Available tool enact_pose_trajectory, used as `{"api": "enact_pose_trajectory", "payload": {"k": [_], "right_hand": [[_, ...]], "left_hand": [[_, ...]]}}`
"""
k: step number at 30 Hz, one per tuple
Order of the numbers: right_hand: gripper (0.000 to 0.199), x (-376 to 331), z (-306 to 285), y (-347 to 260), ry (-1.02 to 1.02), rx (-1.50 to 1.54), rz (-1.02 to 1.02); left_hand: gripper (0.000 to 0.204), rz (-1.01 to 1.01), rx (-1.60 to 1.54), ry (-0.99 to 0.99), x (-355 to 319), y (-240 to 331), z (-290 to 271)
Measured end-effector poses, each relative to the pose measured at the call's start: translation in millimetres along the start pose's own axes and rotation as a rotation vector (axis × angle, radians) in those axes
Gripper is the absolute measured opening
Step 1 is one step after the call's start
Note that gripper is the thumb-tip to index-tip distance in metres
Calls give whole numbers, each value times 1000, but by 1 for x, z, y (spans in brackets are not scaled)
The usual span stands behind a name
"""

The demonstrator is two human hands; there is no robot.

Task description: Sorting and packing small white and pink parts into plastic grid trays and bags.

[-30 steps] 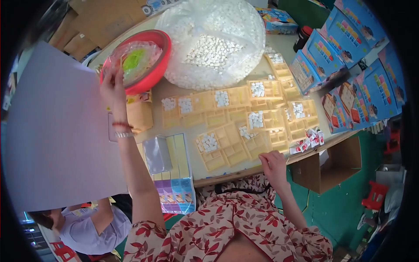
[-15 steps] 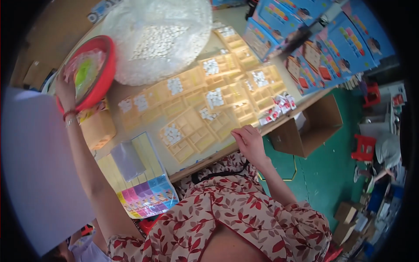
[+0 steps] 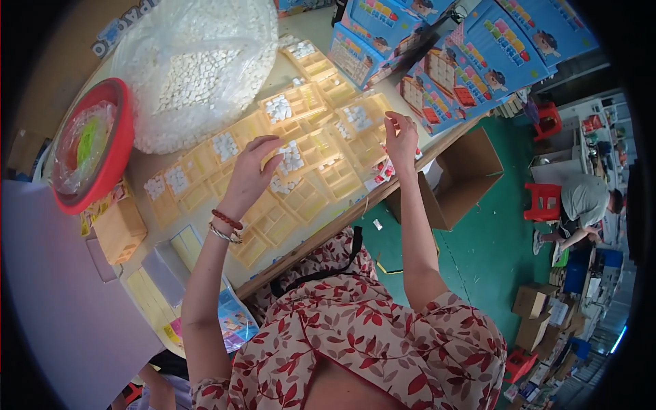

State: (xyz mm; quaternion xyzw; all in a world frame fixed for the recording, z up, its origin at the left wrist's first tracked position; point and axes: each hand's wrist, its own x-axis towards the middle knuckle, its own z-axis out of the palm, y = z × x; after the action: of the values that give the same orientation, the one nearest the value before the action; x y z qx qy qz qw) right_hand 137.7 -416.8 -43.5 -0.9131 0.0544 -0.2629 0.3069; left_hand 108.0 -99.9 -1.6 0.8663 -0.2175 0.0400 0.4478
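Left hand (image 3: pixel 254 167) hovers with fingers curled and bunched over the yellow compartment trays (image 3: pixel 301 174) mid-tabletop (image 3: pixel 311 27), touching white pieces (image 3: pixel 292 157). Right hand (image 3: pixel 401 140), fingers loosely together, sits at the trays' far edge. Crowding round: bagged white pieces (image 3: pixel 195 65), red basin (image 3: pixel 113 154), blue boxes (image 3: pixel 444 61).

Compartment trays (image 3: pixel 321 181) lie mid-table, the bag of pieces (image 3: pixel 195 68) behind, basin (image 3: pixel 116 154) left, boxes (image 3: pixel 471 61) right.
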Motion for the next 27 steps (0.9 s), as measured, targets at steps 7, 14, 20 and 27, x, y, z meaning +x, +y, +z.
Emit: {"api": "enact_pose_trajectory", "payload": {"k": [7, 14, 20, 27], "right_hand": [[11, 11, -1, 12, -75, -33, 10], [13, 26, 1, 15, -254, -236, -111], [14, 30, 3, 15, -301, -256, -133], [14, 41, 4, 11, -405, -305, -123]], "left_hand": [[25, -30, 18, 13, 8, 13, 3], [22, -141, -23, 44, -25, 23, -19], [21, -310, -105, 97, -57, 23, -22], [20, -414, -240, 148, -72, 20, -16]]}}
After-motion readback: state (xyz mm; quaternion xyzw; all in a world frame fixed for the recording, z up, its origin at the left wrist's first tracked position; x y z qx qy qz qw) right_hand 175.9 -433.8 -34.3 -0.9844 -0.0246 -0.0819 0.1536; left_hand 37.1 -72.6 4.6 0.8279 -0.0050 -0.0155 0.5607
